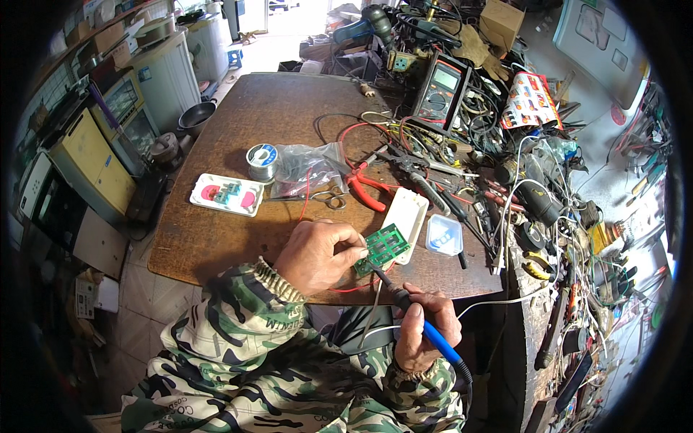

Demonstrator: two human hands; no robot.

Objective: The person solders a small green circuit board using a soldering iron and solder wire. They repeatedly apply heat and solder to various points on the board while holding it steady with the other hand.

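Observation:
My left hand [317, 254] grips a small green circuit board [384, 247] at the table's near edge, tilted over the end of a white plastic casing [408, 213]. My right hand [426, 325] holds a blue-handled soldering iron [417, 315] like a pen, its dark tip touching the board's lower edge. A thin strand of solder wire [375, 310] hangs down between the two hands. Red wires [357, 287] trail from under the board. Both forearms are in camouflage sleeves.
On the brown wooden table [238, 130] lie a solder spool [261, 162], a clear plastic bag [303, 166], scissors [326, 196], red-handled pliers [364, 189], a white part with pink patches [227, 194], and a small blue-white tray [445, 235]. A multimeter [442, 90], tangled cables and tools crowd the right.

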